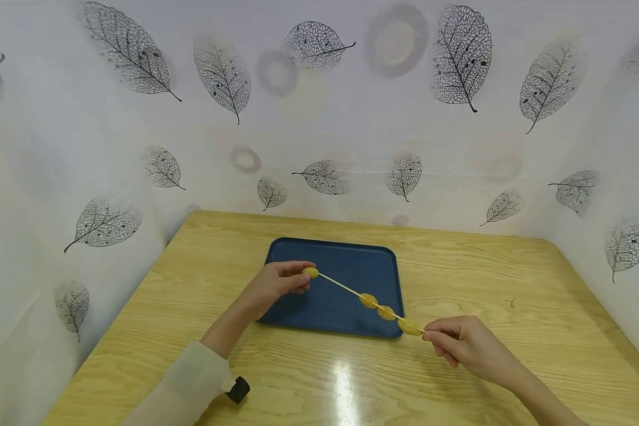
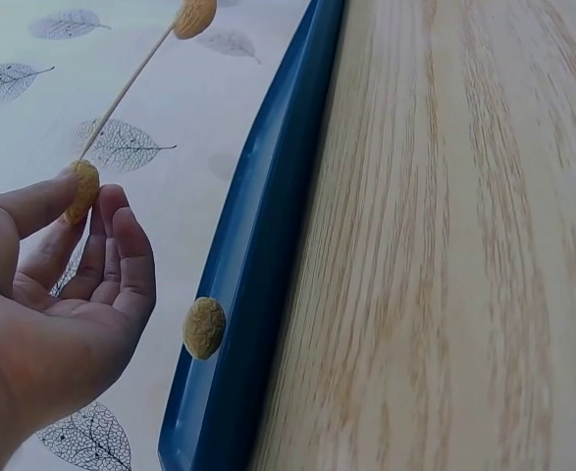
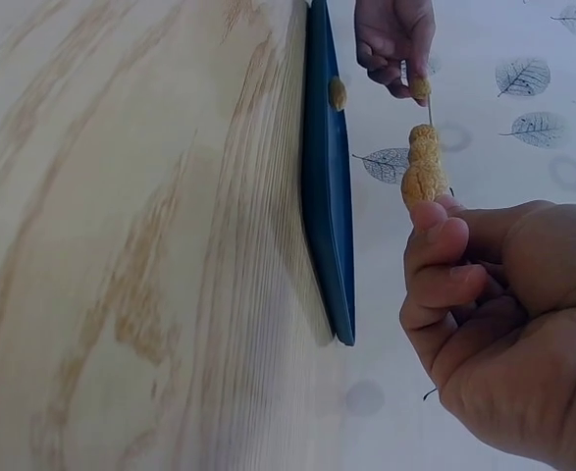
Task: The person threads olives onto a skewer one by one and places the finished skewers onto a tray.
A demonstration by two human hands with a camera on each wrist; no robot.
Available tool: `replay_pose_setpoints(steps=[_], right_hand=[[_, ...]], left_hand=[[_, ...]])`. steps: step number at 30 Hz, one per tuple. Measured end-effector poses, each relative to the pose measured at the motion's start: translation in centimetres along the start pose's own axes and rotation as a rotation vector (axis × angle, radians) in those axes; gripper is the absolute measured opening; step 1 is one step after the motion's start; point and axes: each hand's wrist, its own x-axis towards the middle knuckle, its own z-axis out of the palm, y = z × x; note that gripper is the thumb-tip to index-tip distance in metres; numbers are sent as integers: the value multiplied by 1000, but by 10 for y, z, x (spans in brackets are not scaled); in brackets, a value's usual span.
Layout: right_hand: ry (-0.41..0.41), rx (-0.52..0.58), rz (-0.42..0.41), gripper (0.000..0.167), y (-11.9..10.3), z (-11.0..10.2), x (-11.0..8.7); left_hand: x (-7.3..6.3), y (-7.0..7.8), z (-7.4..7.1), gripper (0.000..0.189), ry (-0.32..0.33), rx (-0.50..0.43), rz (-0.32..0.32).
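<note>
My left hand (image 1: pixel 270 288) pinches a small, wrinkled, yellow-brown oval piece (image 1: pixel 311 272) at the far end of a thin skewer (image 1: pixel 339 284). At the near end of that skewer, my right hand (image 1: pixel 471 348) grips it between thumb and fingers. Three more such pieces (image 1: pixel 386 312) are threaded close together by the right hand, with bare stick between them and the left one. The skewer slants above a dark blue tray (image 1: pixel 346 269). One loose piece (image 2: pixel 204 329) lies on the tray, seen in both wrist views; the left hand hides it from the head view.
The tray rests on a light wood-grain table (image 1: pixel 484 278). Behind and at both sides hangs a white sheet (image 1: pixel 351 130) printed with dark leaves. A small black object (image 1: pixel 238 390) sits by the left sleeve.
</note>
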Motion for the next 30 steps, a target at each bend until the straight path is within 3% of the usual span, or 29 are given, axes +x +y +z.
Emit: replay_pose_setpoints(steps=[16, 30], right_hand=[[-11, 11, -3, 17, 2, -4, -1], [-24, -2, -26, 16, 1, 0, -1]], left_hand=[[-2, 1, 7, 43, -17, -102, 19], [-2, 1, 8, 43, -81, -222, 27]])
